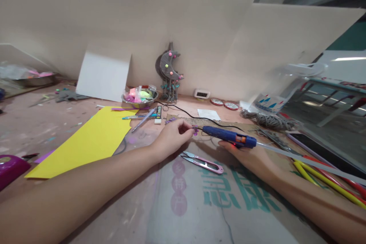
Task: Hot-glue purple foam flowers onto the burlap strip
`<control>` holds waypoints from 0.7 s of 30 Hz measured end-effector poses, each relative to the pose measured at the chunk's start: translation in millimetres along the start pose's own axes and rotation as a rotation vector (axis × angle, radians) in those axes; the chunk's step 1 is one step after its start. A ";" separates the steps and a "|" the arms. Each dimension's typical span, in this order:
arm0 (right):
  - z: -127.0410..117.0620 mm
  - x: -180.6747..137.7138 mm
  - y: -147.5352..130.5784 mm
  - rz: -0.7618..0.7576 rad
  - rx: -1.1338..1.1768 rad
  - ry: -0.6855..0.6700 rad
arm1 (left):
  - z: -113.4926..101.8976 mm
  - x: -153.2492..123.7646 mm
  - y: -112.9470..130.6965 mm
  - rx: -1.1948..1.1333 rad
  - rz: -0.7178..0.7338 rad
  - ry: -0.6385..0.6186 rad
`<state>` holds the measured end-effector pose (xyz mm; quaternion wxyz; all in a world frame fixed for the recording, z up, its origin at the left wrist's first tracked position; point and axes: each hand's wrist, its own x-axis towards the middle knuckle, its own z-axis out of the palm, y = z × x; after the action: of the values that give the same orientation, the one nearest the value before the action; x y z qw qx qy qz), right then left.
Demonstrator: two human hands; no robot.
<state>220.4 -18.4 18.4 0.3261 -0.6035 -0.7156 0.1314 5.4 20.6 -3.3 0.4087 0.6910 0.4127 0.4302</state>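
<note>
My right hand (pixel 243 152) grips a blue hot glue gun (pixel 228 136) lying almost level, with its nozzle pointing left. My left hand (pixel 174 135) is closed in a pinch on a small purple piece (pixel 195 131) held right at the nozzle tip. Both hands hover low over a strip of brown cardboard (pixel 225 124). A black cord (pixel 185 112) runs from the gun toward the back of the table. Pink thread snips (pixel 204 162) lie on the table just below and between my hands.
A yellow paper sheet (pixel 88 141) lies at the left, with pens (pixel 144 117) beside it. A metal bowl of coloured bits (pixel 140 97), a moon-shaped ornament (pixel 169 69) and a white card (pixel 103 76) stand by the wall. Coloured sticks (pixel 328 177), a phone (pixel 323 151) and twine (pixel 268 120) lie on the right.
</note>
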 end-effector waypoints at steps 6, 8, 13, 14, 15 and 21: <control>-0.5 -0.2 0.7 0.012 -0.017 0.007 | 0.2 -0.5 1.2 0.000 0.000 -0.004; -0.3 -0.6 0.5 0.022 -0.021 0.020 | 0.5 -0.8 1.2 -0.003 -0.004 -0.005; 0.5 -0.4 0.1 0.003 -0.033 0.056 | 0.4 -0.9 2.1 0.001 -0.009 -0.001; 0.6 -0.2 -0.3 -0.006 -0.037 0.067 | 0.3 -0.7 2.4 0.003 -0.010 -0.001; 0.6 0.1 -0.7 -0.014 -0.043 0.079 | 0.1 -0.5 2.7 0.004 -0.009 0.000; 0.9 0.8 -0.4 -0.007 -0.084 0.109 | 0.3 0.4 2.4 -0.010 0.014 0.000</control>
<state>219.5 -17.6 18.2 0.3395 -0.6205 -0.7038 0.0668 6.3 20.0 -1.1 0.4094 0.6918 0.4057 0.4350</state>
